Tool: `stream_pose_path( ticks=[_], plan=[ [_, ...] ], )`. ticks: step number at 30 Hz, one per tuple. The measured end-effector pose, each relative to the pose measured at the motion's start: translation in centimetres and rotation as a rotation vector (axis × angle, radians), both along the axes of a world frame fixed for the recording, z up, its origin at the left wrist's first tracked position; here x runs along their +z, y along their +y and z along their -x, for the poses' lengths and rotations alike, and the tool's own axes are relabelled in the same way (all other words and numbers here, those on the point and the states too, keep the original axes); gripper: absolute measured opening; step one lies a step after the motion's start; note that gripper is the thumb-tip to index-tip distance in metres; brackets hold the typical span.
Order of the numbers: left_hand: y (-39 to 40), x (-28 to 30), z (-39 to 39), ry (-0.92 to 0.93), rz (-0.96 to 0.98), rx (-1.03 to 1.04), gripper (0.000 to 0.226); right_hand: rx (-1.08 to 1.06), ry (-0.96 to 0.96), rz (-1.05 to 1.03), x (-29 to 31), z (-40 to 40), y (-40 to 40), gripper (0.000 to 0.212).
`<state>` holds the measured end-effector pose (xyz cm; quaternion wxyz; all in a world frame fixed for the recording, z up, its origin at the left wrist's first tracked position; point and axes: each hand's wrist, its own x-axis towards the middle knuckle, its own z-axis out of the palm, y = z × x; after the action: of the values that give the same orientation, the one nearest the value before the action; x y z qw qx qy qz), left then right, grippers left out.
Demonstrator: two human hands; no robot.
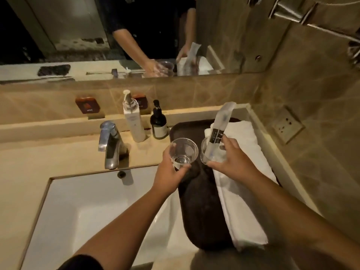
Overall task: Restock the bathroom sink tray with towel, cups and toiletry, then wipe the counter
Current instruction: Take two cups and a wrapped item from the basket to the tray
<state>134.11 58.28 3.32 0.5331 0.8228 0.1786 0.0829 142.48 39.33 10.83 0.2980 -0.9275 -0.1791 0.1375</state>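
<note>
A dark brown tray (202, 211) lies on the counter right of the sink. A folded white towel (243, 184) rests along its right side. My left hand (171, 172) grips a clear plastic cup (184, 151) over the tray's left edge. My right hand (231, 158) holds a second clear cup (207, 154) above the tray. A long packaged toiletry (222, 125) stands tilted in that cup, its top pointing toward the back wall.
A chrome faucet (110, 143) stands behind the white sink basin (83, 215). A white pump bottle (134, 121) and a dark pump bottle (158, 123) sit by the tray's back left corner. A wall socket (287, 124) is on the right wall. The mirror (116, 36) spans the back.
</note>
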Motion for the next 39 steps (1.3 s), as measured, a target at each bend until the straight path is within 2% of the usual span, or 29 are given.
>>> stream_pose_path(
  ticks=[5,11,21,33,39],
  plan=[
    [1.1,-2.9,-4.5,0.017,0.018,0.029,0.088,0.069,-0.016,0.109,-3.6,-5.4,1.8,0.101],
    [1.4,-4.5,-6.4,0.013,0.005,0.039,0.085,0.087,-0.045,0.183,-5.0,-8.1,3.1,0.094],
    [1.4,-5.0,-7.7,0.002,-0.067,0.055,0.083,0.093,0.001,0.224,-4.1,-9.3,3.4,0.092],
    [1.7,-5.4,-8.5,0.036,-0.106,0.037,0.087,0.075,-0.033,0.348,-4.0,-9.1,3.9,0.089],
    [1.8,-5.3,-8.5,0.064,-0.097,0.043,0.093,0.088,0.018,0.329,-3.8,-9.1,3.8,0.105]
  ],
)
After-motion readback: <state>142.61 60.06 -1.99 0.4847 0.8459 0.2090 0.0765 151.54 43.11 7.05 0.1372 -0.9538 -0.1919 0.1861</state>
